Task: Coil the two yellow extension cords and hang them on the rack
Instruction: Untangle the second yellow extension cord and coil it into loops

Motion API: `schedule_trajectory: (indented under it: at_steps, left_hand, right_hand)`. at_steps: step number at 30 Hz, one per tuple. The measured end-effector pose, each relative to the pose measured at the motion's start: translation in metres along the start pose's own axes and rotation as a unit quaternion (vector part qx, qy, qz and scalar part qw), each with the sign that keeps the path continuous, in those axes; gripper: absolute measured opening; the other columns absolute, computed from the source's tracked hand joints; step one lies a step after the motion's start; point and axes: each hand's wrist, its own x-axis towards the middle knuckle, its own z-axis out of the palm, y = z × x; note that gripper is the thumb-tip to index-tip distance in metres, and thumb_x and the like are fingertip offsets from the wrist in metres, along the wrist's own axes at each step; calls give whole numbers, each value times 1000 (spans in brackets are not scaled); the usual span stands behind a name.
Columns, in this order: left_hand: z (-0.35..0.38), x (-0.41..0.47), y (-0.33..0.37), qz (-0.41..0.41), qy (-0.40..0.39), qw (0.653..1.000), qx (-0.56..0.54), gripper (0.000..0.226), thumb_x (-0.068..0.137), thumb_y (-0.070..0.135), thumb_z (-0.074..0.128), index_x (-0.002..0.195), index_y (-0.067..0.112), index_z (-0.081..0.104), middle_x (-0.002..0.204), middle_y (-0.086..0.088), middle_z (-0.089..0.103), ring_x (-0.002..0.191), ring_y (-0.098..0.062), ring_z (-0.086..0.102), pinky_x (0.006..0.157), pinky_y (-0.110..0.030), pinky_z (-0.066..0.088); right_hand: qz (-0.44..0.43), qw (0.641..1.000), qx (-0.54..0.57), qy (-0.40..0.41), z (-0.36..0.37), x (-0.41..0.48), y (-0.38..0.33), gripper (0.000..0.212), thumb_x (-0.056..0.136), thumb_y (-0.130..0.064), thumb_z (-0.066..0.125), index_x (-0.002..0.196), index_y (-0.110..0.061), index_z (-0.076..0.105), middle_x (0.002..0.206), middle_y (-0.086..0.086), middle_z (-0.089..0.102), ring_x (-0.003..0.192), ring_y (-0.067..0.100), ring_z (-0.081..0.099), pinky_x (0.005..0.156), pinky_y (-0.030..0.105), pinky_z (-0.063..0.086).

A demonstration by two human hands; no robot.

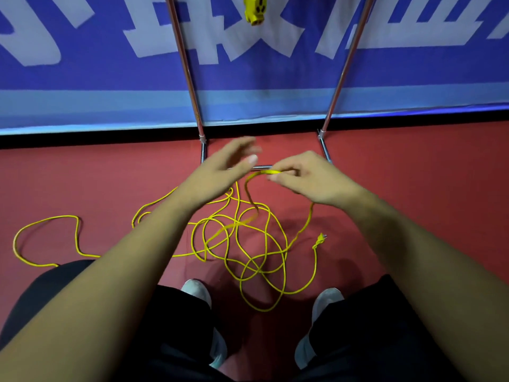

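Cord: the yellow cord point(287, 248) is down on the floor in a loose tangle just in front of the rack's base, overlapping loops everywhere, nothing coiled yet.
Cord axis: the sprawl runs mostly side to side along the rack's front, with one long loop trailing far out past its left pole.
Plug: the plug end point(319, 240) lies on the floor in front of the rack's right foot, prongs tilted up and away toward that foot.
Lifted strand: one strand point(260, 172) is up off the floor, lying nearly level along the rack's bottom bar, then drooping back into the tangle.
Right hand: the right hand point(308, 180) pinches that strand between thumb and curled fingers, just in front of the bottom bar.
Left hand: the left hand point(220, 172) is beside it, towards the rack's left foot, fingers spread and blurred, holding nothing.
Socket block: a yellow socket block point(254, 9) hangs high between the rack's two poles, outlets facing us.
Rack: the rack point(187, 73) shows two chrome poles leaning away, standing on the red floor point(413, 175) against a blue banner point(110, 78).
Shoes: two pale shoes point(197, 293), on the near side of the tangle from the rack.
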Motion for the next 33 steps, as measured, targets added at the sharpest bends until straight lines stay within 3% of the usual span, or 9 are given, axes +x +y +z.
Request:
schedule_trajectory:
  at_steps: [3, 6, 11, 15, 17, 19, 24, 30, 33]
  left_hand:
    - [12, -3, 1, 0, -77, 997, -6, 32, 93, 47, 50, 94, 16, 60, 78, -7, 68, 73, -18, 60, 72, -36, 46]
    - [5, -2, 1, 21, 9, 999, -29, 28, 97, 34, 46, 76, 17, 55, 57, 0, 56, 58, -19, 47, 61, -34, 35]
    - [-17, 5, -3, -26, 189, 968, -162, 29, 102, 22, 44, 77, 11, 52, 53, 9, 48, 53, -11, 49, 59, -28, 36]
    - [-24, 8, -24, -123, 226, 963, 74, 15, 94, 15, 58, 108, 15, 62, 96, 2, 67, 90, -18, 62, 75, -23, 43]
    - [-24, 7, -24, -78, 208, 966, 136, 38, 89, 16, 63, 127, 18, 58, 127, 3, 60, 115, -8, 54, 99, -22, 39]
    - [-14, 5, -13, -10, 133, 987, 88, 42, 92, 30, 61, 132, 19, 56, 134, 5, 58, 120, -1, 51, 107, -21, 36]
    - [22, -4, -1, -3, -86, 996, 12, 37, 92, 49, 50, 94, 14, 61, 84, -4, 68, 82, -17, 66, 78, -35, 48]
    - [-6, 6, 5, -10, 135, 970, -204, 27, 95, 26, 49, 69, 21, 55, 56, 3, 51, 53, -15, 43, 56, -33, 26]
    - [-27, 8, -2, -64, 217, 955, -191, 29, 100, 20, 47, 73, 19, 57, 60, 2, 51, 54, -12, 53, 60, -31, 33]
  right_hand:
    - [3, 999, 44, 12, 3, 3, -2, 12, 91, -18, 65, 84, -9, 71, 52, -9, 42, 48, 2, 33, 48, 18, 25]
    - [43, 998, 24, -43, 0, 2, 27, 17, 90, -22, 67, 81, -9, 67, 65, 12, 60, 60, 8, 52, 58, 27, 41]
    - [227, 963, -105, -98, -6, -12, 107, 15, 94, -20, 62, 84, -10, 68, 82, 3, 68, 80, 19, 60, 73, 27, 43]
    - [194, 980, 25, 26, -13, -6, 90, 19, 95, -12, 60, 79, -4, 68, 73, 7, 69, 59, 2, 57, 69, 27, 43]
    - [119, 991, 46, 29, -14, -3, 58, 19, 94, -16, 62, 83, -2, 67, 63, 6, 62, 53, 8, 55, 60, 24, 45]
    - [60, 997, 38, -2, -8, -2, 29, 17, 93, -21, 64, 86, -7, 69, 57, 6, 52, 50, 13, 51, 52, 25, 43]
    - [1, 996, 75, 37, -8, 0, 3, 9, 90, -20, 67, 84, -15, 71, 56, 21, 50, 47, 16, 47, 47, 33, 37]
    - [157, 977, -77, -124, -8, -8, 84, 22, 93, -12, 58, 72, -20, 58, 76, 2, 63, 75, 16, 58, 77, 35, 47]
    - [259, 957, -79, -103, -12, -12, 112, 26, 95, -8, 52, 73, -18, 61, 87, 6, 73, 87, 24, 63, 83, 35, 47]
